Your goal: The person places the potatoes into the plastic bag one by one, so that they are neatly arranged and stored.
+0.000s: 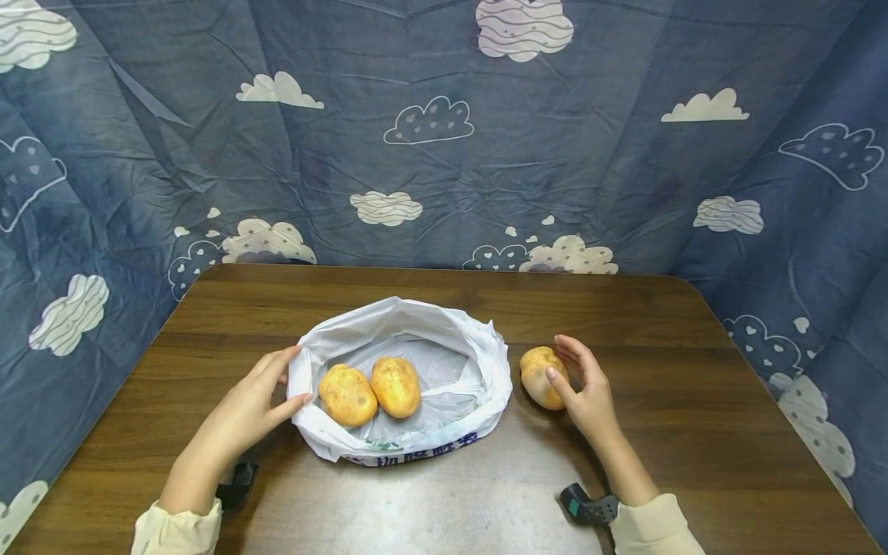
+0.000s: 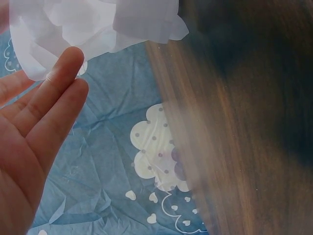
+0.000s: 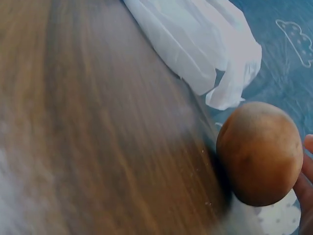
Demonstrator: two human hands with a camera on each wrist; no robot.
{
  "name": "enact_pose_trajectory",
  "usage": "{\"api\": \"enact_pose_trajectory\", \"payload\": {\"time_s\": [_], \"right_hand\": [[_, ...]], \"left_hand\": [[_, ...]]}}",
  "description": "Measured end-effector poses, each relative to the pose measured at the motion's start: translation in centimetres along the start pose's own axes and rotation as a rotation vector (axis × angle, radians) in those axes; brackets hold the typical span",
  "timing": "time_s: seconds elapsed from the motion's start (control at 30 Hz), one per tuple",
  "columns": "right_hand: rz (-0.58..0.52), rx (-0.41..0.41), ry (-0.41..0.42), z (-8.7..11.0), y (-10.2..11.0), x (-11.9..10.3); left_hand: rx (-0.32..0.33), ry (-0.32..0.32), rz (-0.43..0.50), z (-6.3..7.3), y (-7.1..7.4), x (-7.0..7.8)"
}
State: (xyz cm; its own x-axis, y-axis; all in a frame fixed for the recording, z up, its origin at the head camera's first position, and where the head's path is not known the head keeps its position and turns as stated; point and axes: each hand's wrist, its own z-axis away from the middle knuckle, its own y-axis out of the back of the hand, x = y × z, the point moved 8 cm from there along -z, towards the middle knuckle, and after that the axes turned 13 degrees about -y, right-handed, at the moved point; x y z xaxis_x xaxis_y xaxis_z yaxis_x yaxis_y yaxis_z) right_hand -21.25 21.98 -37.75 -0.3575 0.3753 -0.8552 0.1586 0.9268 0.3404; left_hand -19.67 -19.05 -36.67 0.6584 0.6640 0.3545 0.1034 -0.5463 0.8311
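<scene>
A white plastic bag (image 1: 496,370) with dark blue print lies with its mouth spread wide. Inside are two yellow-brown potatoes (image 1: 348,395), side by side at the left. My left hand (image 1: 253,402) is at the bag's left rim, its thumb and fingertips against the plastic; in the left wrist view its fingers (image 2: 56,95) look straight. To the right of the bag a third potato (image 1: 537,378) rests on the table. My right hand (image 1: 586,397) is at that potato's right side, thumb in front and loosely bent fingers behind. The right wrist view shows a fingertip apart from the potato (image 3: 259,154).
Everything stands on a dark brown wooden table (image 1: 694,401) with rounded far corners. Behind it and at both sides hangs a blue cloth (image 1: 430,177) with cloud patterns. A black wrist device (image 1: 588,507) shows by the right wrist, another (image 1: 237,486) by the left.
</scene>
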Motion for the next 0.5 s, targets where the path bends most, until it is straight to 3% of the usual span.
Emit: {"api": "enact_pose_trajectory", "payload": {"time_s": [0.37, 0.5], "right_hand": [[-0.053, -0.052, -0.195, -0.1, -0.2, 2.7], [-0.087, -0.064, -0.23, -0.1, -0.4, 3.1]], "left_hand": [[0.007, -0.011, 0.0, 0.0, -0.1, -0.1], [0.019, -0.024, -0.004, 0.0, -0.1, 0.0]]}}
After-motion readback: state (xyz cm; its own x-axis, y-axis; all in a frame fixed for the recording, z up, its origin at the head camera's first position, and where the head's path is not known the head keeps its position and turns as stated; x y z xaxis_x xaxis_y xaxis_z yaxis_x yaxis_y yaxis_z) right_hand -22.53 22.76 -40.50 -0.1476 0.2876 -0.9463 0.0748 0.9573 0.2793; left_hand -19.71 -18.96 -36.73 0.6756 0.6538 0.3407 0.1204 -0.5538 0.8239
